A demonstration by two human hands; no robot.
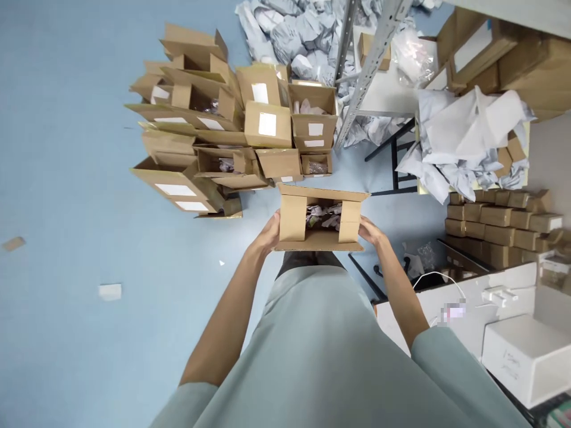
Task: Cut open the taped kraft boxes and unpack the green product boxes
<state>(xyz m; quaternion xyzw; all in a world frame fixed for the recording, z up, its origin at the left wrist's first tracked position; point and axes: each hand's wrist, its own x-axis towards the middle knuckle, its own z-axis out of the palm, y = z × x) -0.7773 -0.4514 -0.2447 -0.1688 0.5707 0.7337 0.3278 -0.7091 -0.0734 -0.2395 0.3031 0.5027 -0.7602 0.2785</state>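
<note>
Between my two hands is a cardboard box [292, 219], held level in front of my waist. Its flaps stand partly open, and crumpled wrapped items [323, 216] show through the gap; what they are I cannot make out. My left hand [270, 230] grips the box's left end, and my right hand [369, 229] grips the right end. Part of each hand's fingers is hidden behind the box. Just beyond it on the floor stand several cardboard boxes, among them a small open box [317, 164] and a closed box with a white label [267, 125].
Open boxes [176, 185] crowd the floor ahead to the left. A metal shelf post [372, 68] rises ahead right, before piled grey mailer bags [298, 35]. On the right are a table heaped with mailers [468, 137], stacked boxes [499, 223] and a white desk [477, 291].
</note>
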